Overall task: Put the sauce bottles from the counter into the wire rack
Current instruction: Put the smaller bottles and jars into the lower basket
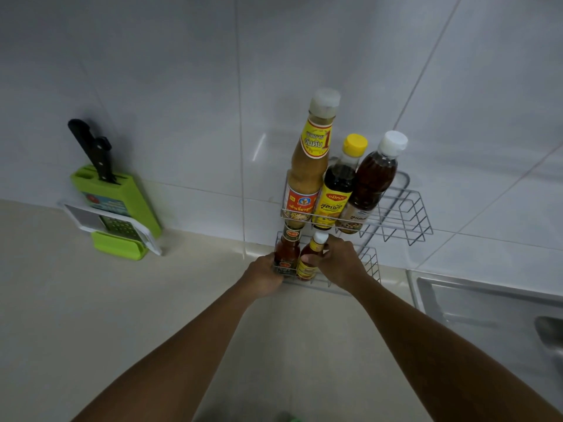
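Two hands work the wire rack (396,220)'s lower shelf — right hand (338,263) gripping the small yellow-label bottle (309,260), left hand (265,277) clasping the red sauce bottle (286,254) beside it — one nudge could tip either.

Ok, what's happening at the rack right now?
A person is loading the wire rack on the tiled wall. Three tall bottles already stand in the upper shelf. The right hand grips a small yellow-labelled bottle in the lower shelf, beside a small red sauce bottle. The left hand is at that shelf's front left corner.
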{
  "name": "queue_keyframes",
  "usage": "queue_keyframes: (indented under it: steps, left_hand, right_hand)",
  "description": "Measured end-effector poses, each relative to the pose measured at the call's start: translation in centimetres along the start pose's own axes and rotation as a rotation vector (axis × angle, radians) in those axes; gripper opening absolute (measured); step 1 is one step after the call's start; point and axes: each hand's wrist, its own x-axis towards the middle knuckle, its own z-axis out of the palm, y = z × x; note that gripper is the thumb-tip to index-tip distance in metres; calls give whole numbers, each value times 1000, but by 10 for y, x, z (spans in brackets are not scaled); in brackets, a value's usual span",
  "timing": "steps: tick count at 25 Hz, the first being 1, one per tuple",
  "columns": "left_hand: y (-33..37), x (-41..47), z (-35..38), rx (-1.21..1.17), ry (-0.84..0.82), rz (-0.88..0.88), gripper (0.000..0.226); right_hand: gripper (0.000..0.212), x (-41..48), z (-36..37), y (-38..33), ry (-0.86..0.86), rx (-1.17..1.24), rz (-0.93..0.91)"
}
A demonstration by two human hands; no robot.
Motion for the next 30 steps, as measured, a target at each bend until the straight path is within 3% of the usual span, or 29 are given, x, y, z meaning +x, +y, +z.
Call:
queue_keyframes:
  steps: [9,13,14,17,23,27,30]
  left_hand:
    - [-5,-1,0,7,-37,13,60]
    - [-3,-10,-9,39,-69,-77,24]
    - [-2,-14,-13,71,-74,-98,24]
    - [5,-29,-22,241,-74,-111,58]
    - [51,-95,-22,525,-167,91,50]
    - [52,-135,4,723,-398,95,71]
    - [32,-160,30,851,-570,8,96]
  right_hand:
    - [61,-9,3,8,-88,38,-5]
    - [72,-21,1,13,-79,0,-11]
    - [74,-26,-1,12,-72,1,-22]
    - [76,-48,-8,7,-39,0,-36]
    - [55,-96,-14,0,31,-46,-80]
    - [39,-140,-1,13,-24,-82,-114]
    - [43,-173,17,31,-196,-126,-128]
